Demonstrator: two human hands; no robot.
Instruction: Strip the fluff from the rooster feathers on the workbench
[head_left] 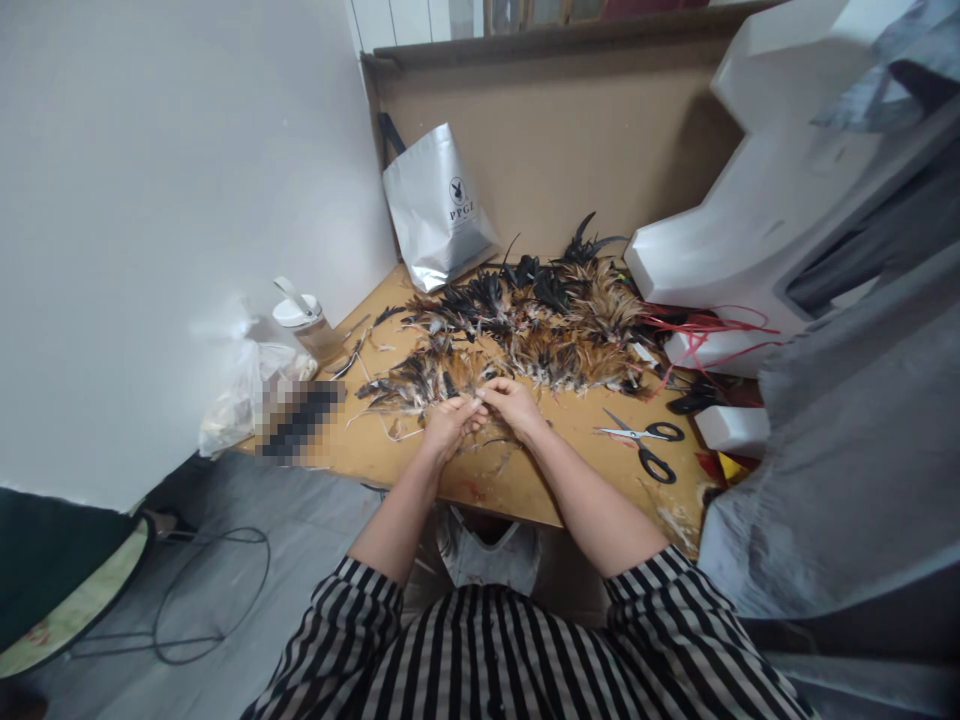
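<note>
Both hands meet over the near part of a wooden table [585,425]. My left hand [448,424] is closed in a pinch, and my right hand [512,402] is closed in a pinch against it; between the fingertips they grip a thin feather from the near edge of the heap. A big heap of brown and black feathers [536,320] spreads across the table just beyond the hands. A smaller bunch of feathers [409,385] lies to the left of my left hand.
Black-handled scissors [645,445] lie right of my right hand. A silver bag [437,210] leans on the brown back board. A lidded cup [306,322] and a plastic bag [240,395] sit at the left. White foam blocks [735,250] and red strings [701,335] are at the right.
</note>
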